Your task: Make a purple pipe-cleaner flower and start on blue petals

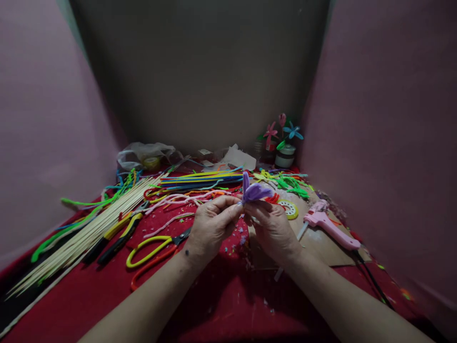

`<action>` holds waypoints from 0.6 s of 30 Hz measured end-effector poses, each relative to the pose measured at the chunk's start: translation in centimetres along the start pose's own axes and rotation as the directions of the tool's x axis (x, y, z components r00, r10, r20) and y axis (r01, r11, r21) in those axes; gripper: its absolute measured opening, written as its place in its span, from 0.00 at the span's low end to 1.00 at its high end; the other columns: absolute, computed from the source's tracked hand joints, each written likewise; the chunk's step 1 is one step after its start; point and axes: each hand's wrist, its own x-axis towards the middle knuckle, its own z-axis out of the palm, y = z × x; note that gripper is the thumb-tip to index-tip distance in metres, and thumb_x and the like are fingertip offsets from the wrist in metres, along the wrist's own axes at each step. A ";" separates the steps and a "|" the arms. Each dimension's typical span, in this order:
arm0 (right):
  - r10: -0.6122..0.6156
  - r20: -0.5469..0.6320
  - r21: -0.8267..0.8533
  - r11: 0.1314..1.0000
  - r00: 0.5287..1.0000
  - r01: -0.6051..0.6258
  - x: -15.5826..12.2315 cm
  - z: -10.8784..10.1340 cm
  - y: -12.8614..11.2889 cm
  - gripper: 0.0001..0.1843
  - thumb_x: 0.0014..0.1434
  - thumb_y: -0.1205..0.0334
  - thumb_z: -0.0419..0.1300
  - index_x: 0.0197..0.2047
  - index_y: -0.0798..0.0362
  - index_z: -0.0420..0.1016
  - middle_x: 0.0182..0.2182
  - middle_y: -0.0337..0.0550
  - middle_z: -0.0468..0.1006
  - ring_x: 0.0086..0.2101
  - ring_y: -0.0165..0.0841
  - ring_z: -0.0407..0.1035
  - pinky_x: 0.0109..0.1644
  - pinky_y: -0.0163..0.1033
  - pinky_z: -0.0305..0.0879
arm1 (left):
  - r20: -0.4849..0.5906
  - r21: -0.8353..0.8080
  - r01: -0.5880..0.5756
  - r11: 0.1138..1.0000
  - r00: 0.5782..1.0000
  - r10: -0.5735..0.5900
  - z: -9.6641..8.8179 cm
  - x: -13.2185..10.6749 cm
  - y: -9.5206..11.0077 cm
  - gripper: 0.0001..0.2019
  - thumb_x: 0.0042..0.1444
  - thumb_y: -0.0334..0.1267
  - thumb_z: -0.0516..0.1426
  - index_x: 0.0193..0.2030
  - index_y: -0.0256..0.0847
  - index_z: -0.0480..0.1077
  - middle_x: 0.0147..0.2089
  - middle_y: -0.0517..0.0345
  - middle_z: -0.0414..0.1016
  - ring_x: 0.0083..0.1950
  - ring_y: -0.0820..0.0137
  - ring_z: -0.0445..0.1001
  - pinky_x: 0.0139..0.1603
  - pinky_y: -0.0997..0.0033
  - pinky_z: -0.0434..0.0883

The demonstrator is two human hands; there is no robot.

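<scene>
Both of my hands meet above the middle of a red cloth. Between them is a small purple pipe-cleaner flower with looped petals pointing up and to the right. My left hand pinches its base with thumb and fingers closed. My right hand is closed on the same base from the right. Just left of my left hand lie yellow-handled scissors.
A bundle of bamboo skewers and black-yellow pliers lie at the left. Coloured pipe cleaners spread across the back. A pink glue gun rests on cardboard at the right, near a tape roll. Finished flowers stand in a pot.
</scene>
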 end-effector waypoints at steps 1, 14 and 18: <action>0.024 0.019 0.029 0.999 1.000 -0.025 0.0 0.0 -0.1 0.03 0.49 0.63 0.64 0.25 0.52 0.78 0.21 0.34 0.70 0.25 0.26 0.57 0.32 0.35 0.55 | 0.019 -0.036 0.022 0.999 1.000 -0.021 0.0 0.0 0.1 0.07 0.49 0.38 0.59 0.30 0.35 0.69 0.16 0.68 0.57 0.14 0.85 0.50 0.14 0.84 0.47; 0.095 0.040 0.171 0.980 0.995 -0.101 -0.1 1.0 -0.7 0.04 0.44 0.64 0.66 0.28 0.51 0.79 0.23 0.36 0.75 0.25 0.29 0.63 0.31 0.35 0.60 | 0.178 0.107 -0.063 0.992 0.983 0.044 -0.4 0.0 -0.4 0.10 0.55 0.40 0.54 0.26 0.37 0.64 0.20 0.65 0.63 0.17 0.82 0.57 0.18 0.81 0.55; 0.080 -0.038 0.152 0.986 0.996 -0.074 -0.2 0.8 -0.2 0.01 0.46 0.64 0.66 0.26 0.51 0.78 0.21 0.35 0.73 0.23 0.27 0.60 0.28 0.34 0.57 | 0.027 0.441 -0.245 0.863 0.965 0.260 0.4 -0.6 -0.9 0.08 0.55 0.40 0.54 0.29 0.39 0.67 0.21 0.64 0.63 0.22 0.78 0.60 0.25 0.78 0.59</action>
